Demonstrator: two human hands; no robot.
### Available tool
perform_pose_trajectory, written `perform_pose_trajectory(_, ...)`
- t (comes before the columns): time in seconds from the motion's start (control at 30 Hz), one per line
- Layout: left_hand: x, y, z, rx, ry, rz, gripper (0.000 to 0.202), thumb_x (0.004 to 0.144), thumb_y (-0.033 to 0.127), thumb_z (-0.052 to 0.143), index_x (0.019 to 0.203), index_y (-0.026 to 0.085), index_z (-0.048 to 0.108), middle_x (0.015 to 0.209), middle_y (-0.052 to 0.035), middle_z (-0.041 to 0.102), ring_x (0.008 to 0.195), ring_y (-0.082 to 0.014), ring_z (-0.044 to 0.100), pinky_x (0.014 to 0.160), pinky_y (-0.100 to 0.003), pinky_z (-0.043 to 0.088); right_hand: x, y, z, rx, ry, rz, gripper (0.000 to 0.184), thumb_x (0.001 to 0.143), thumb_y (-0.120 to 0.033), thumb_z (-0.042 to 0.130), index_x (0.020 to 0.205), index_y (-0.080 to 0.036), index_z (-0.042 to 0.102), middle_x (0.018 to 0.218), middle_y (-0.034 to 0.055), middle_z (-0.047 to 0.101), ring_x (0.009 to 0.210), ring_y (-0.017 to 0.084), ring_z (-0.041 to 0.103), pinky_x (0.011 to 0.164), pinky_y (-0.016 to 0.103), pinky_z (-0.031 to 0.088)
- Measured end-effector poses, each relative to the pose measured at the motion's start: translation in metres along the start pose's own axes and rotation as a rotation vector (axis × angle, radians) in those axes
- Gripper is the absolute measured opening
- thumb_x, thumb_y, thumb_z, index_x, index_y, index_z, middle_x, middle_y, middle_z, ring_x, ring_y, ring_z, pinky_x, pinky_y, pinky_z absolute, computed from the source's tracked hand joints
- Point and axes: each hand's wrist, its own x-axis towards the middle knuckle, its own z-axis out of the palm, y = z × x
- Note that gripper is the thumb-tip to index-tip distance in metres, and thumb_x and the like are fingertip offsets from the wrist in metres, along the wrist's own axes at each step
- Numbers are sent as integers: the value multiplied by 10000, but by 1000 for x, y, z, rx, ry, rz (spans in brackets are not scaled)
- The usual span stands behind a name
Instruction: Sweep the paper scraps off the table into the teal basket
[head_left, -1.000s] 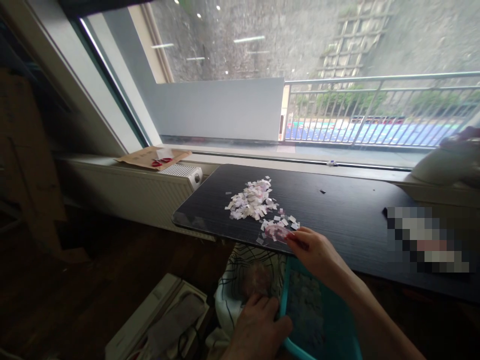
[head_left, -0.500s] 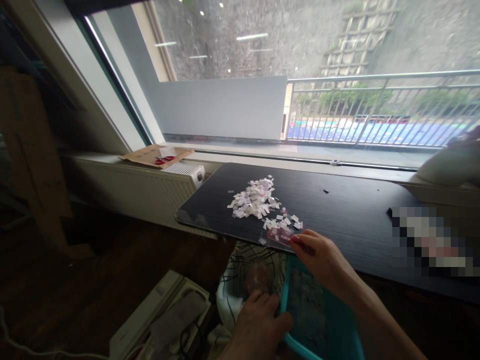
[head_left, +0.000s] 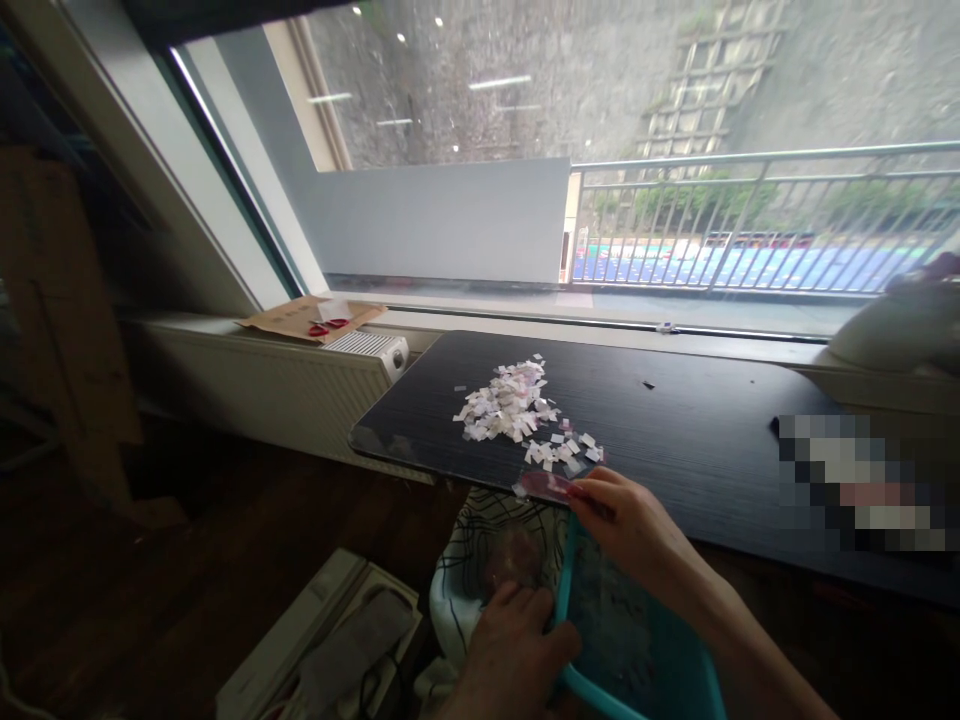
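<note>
My right hand (head_left: 615,505) pinches a flat, pink, see-through piece with a rounded end (head_left: 546,486), whose exact kind I cannot make out. It is at the table's front edge, just in front of a few loose paper bits (head_left: 559,452). Behind them lies a larger heap of small white paper pieces (head_left: 506,402) on the black table (head_left: 690,420). Below the edge, my left hand (head_left: 517,640) is closed around the left rim of a teal plastic bin (head_left: 574,590), thumb over the rim. Scraps lie inside the bin.
Left of the bin are a patterned cloth (head_left: 457,570) and an open white box (head_left: 307,630). Red-handled scissors (head_left: 328,327) rest on brown paper above the radiator (head_left: 300,385). A blurred-out object (head_left: 855,485) lies at the table's right; a window runs behind.
My right hand has drawn the pink piece slightly down and left, to the table's edge. My left hand keeps its hold on the bin.
</note>
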Motion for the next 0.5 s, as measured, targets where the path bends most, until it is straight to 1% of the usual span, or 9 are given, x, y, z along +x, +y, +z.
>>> perform_pose_trajectory(0.1, -1, -2, -2, -35, 43, -34, 278, 661, 405, 733, 808, 246, 558, 809, 12, 522, 763, -206, 508, 681, -327, 328, -6, 4, -2, 22, -12, -14, 291, 907, -312, 427, 738, -197, 634, 734, 2, 546, 601, 104, 504, 548, 230, 357)
perform_pose_trajectory(0.2, -2, -5, -5, -84, 74, -45, 250, 677, 367, 723, 815, 241, 556, 819, 12, 523, 779, -204, 508, 679, -323, 320, -11, 16, -9, 5, 70, 36, 282, 895, -336, 441, 763, -185, 640, 707, 6, 538, 579, 110, 492, 531, 236, 361)
perform_pose_trajectory(0.33, -5, -12, -2, -110, 103, -38, 230, 648, 295, 706, 809, 232, 553, 804, 12, 513, 761, -202, 506, 676, -322, 317, -12, 31, -13, -13, 176, 94, 242, 870, -348, 478, 832, -176, 645, 726, 16, 561, 586, 121, 497, 540, 244, 381)
perform_pose_trajectory(0.43, -9, -17, 1, -91, 140, -44, 199, 648, 220, 659, 809, 230, 542, 825, 7, 520, 776, -207, 512, 683, -322, 322, -14, 34, -14, 26, 239, 94, 204, 852, -313, 507, 909, -179, 649, 765, 22, 582, 630, 129, 516, 581, 245, 408)
perform_pose_trajectory(0.5, -11, -22, 1, -56, 167, -68, 215, 639, 157, 620, 825, 229, 537, 840, 1, 524, 795, -212, 520, 691, -318, 331, -16, 34, -14, 46, 276, 103, 204, 856, -297, 503, 924, -176, 651, 753, 19, 574, 631, 129, 511, 590, 244, 413)
